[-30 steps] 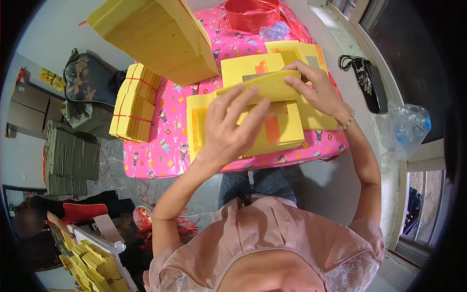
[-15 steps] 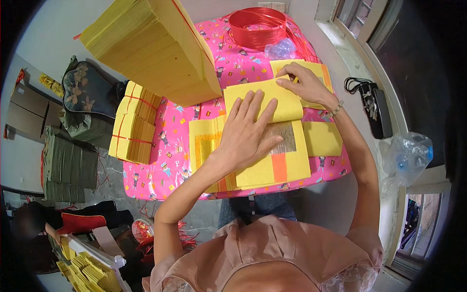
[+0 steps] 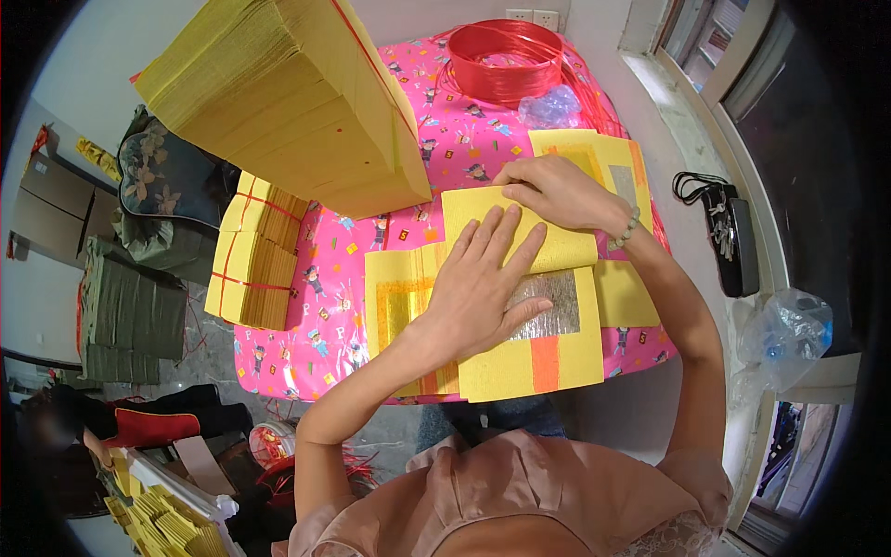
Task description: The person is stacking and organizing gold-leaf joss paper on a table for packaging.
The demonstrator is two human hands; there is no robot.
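My left hand (image 3: 469, 302) lies flat with fingers spread on a folded flap of yellow paper (image 3: 464, 206). Beneath the flap is a yellow sheet with a silver foil patch (image 3: 561, 311) and an orange band (image 3: 545, 364), probably joss paper. At the flap's far edge, my right hand (image 3: 564, 193) has bent fingers closed on the paper; the fingertips are partly hidden. More yellow paper with a gold patch (image 3: 397, 306) lies to the left under my left wrist. A plain yellow piece (image 3: 626, 295) and further foil-marked sheets (image 3: 568, 144) rest on the right.
A tall yellow paper stack (image 3: 278, 102) stands at the back left of the pink patterned tablecloth (image 3: 325, 348). Beside it are bundles tied with red strips (image 3: 251, 265). A coil of red strip (image 3: 506, 70) sits at the back. A black pouch with keys (image 3: 729, 232) lies on the sill.
My right hand has moved left along the flap's far edge, its fingers now bent there. My left hand stays flat on the flap. The whole view has shifted slightly.
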